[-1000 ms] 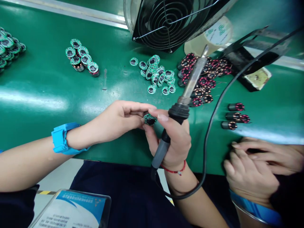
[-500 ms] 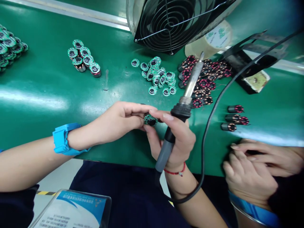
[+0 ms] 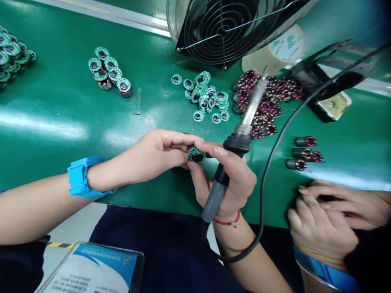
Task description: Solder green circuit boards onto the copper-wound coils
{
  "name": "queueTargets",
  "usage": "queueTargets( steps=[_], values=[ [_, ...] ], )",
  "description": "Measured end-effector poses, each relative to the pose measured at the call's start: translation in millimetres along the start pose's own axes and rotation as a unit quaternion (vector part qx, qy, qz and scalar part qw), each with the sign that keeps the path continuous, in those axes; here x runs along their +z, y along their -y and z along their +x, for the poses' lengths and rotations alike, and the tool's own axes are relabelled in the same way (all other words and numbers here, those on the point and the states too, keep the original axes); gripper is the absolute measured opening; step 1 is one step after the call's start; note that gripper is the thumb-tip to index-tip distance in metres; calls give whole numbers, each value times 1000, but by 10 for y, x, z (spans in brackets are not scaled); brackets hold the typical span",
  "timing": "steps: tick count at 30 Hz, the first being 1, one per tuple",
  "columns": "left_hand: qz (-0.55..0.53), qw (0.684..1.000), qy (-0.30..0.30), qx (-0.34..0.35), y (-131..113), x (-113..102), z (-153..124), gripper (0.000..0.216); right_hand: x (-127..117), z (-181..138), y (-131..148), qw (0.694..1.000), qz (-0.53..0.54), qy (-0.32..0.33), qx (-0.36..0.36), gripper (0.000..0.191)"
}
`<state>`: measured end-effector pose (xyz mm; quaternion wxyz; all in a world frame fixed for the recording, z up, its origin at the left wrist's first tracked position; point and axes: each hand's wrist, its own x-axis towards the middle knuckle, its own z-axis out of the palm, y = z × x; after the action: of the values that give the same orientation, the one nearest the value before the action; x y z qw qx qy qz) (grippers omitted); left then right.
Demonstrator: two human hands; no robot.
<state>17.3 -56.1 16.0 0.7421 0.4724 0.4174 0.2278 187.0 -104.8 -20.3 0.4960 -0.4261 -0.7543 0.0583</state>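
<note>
Two bare hands meeting over the near edge of a green surface (image 3: 55, 122); beyond them, at the far side, a black grilled fan (image 3: 226, 28), a pale tape roll (image 3: 284, 44) and a dark iron stand (image 3: 332, 103) with its sponge; at lower right, a co-worker's hands (image 3: 324, 228), one laid over the other, well apart from the work; at the bottom edge, a laminated card (image 3: 94, 268).

Left hand (image 3: 152, 156), with a blue wrist strap (image 3: 80, 177) behind it, coming in from the left, thumb and fingers pressed together on a small round board piece (image 3: 196, 155); right hand (image 3: 241, 183) wrapped tight around the handle of a soldering iron (image 3: 236, 142), with thumb and forefinger stretched leftward to touch the same piece; so pinched from both sides, held just above the surface and between the two hands.

Long axis of the iron running from the wrist up and away to the right; tip (image 3: 265, 71) pointing off from the person, out over a heap of red-wound coils (image 3: 271, 112), well clear of the piece; piece lying just left of the iron's black collar, nearer the handle end than the tip.

Scattered farther out: loose green discs (image 3: 207, 97) left of the coils; a cluster of capped stacks (image 3: 110, 75); another heap (image 3: 12, 53) at the left edge; three single coils (image 3: 304, 152) in a column to the right.
</note>
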Motion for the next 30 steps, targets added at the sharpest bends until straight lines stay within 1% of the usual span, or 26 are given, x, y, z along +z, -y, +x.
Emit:
queueTargets(
  steps=[3,7,9,12,14,18,21,24,27,30],
  values=[
    [4,1000,-8,-5,-11,-5,9,39,8,-16,1,1000,-16,1,-17,63],
    [9,1000,-14,0,-19,-6,7,37,39,-33,15,999,-52,1,-13,59],
    [8,1000,-16,9,-18,1,1,36,54,-31,34,997,-70,4,-21,54],
    [-11,1000,-8,28,-10,13,-7,33,72,-26,66,994,-101,5,-40,41],
    [-26,999,-2,38,-3,17,-6,32,79,-28,83,993,-111,5,-45,38],
    [-22,999,-14,27,10,13,2,33,75,-41,84,997,-74,2,-23,52],
    [-18,1000,-14,18,12,11,3,44,50,-34,61,999,-30,1,-15,60],
    [-14,1000,-9,16,8,9,-2,49,20,-12,39,1000,-1,8,-9,62],
    [-5,1000,-7,13,4,7,-6,48,4,4,31,1000,-6,11,3,62],
    [-12,1000,0,11,0,8,-5,44,5,6,23,1000,-10,2,-5,61]
  ],
)
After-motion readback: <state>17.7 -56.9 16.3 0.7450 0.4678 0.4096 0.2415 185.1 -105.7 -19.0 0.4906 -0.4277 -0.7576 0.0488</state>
